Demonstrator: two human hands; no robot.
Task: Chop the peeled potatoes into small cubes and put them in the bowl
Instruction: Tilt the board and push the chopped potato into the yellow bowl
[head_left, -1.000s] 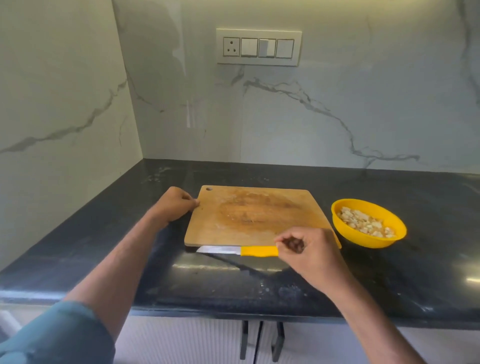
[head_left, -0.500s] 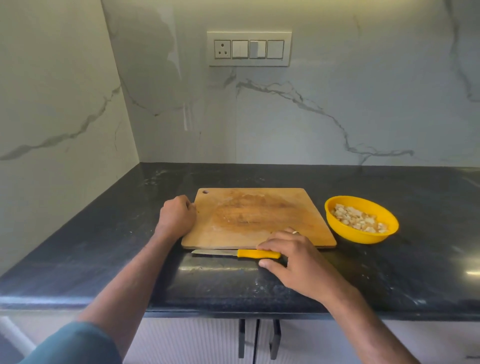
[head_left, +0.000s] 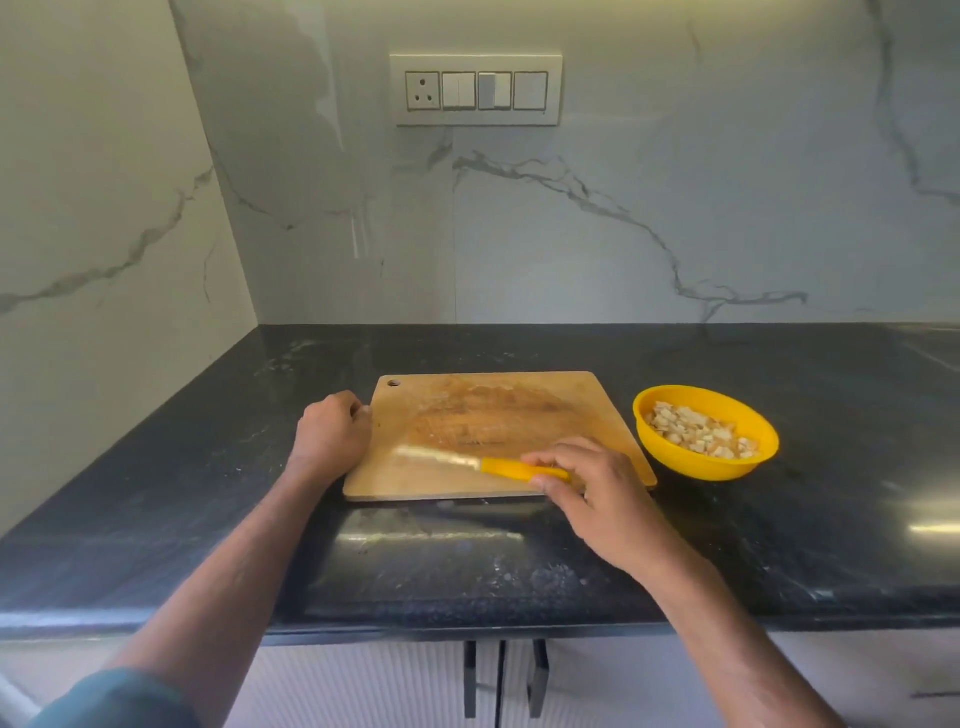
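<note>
A wooden chopping board (head_left: 498, 415) lies on the black counter with no potato on it. To its right stands a yellow bowl (head_left: 748, 467) holding small potato cubes (head_left: 698, 431). A knife with a yellow handle (head_left: 519, 470) and a blurred blade pointing left lies across the board's near part. My right hand (head_left: 597, 493) pinches the handle's end between thumb and fingers. My left hand (head_left: 332, 434) is curled in a fist against the board's left edge; whether its fingers hook that edge I cannot tell.
The black stone counter (head_left: 831, 545) runs from the marble corner wall on the left off to the right. A switch panel (head_left: 475, 91) sits on the back wall. Cabinet doors with dark handles (head_left: 501, 680) are below the counter's front edge.
The knife has gone from the counter in front of the board up onto the board's near part, moved by my right hand. My left hand has stayed at the board's left edge.
</note>
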